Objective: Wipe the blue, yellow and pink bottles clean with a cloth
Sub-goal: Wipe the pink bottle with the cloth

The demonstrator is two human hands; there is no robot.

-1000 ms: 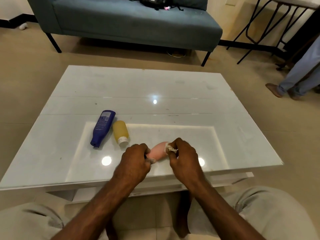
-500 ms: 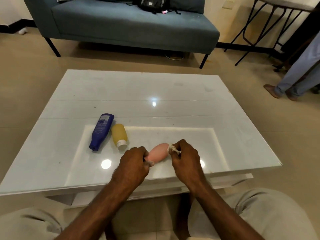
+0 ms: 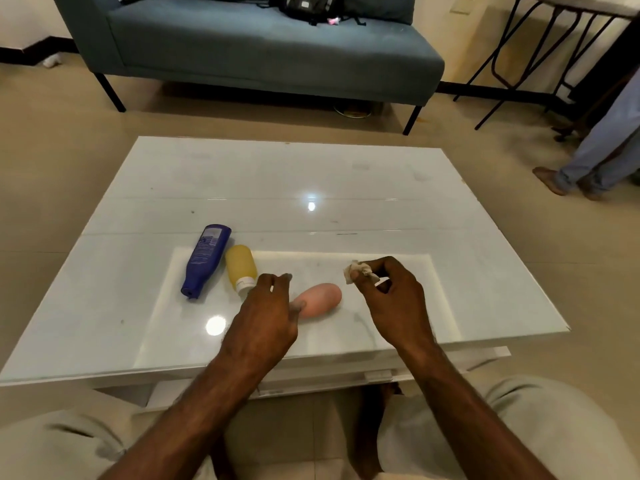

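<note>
The pink bottle (image 3: 322, 298) lies on its side on the white glass table (image 3: 346, 181), near the front edge. My left hand (image 3: 266, 313) hovers at its left end with fingers spread; the thumb is at the bottle's cap end, which it hides. To the right of the bottle, my right hand (image 3: 394, 299) is lifted clear of it and pinches a small crumpled white cloth (image 3: 358, 270). The blue bottle (image 3: 204, 261) and the yellow bottle (image 3: 240, 266) lie side by side to the left, caps toward me.
A blue-grey sofa (image 3: 263, 46) with a black bag (image 3: 308, 5) stands beyond the table. Black metal stool legs (image 3: 512, 57) and another person's legs (image 3: 602, 147) are at the far right. My knees are under the table's near edge.
Both hands have come off the pink bottle, which now rests on the table. My right hand moved up and right with the cloth, and my left hand opened.
</note>
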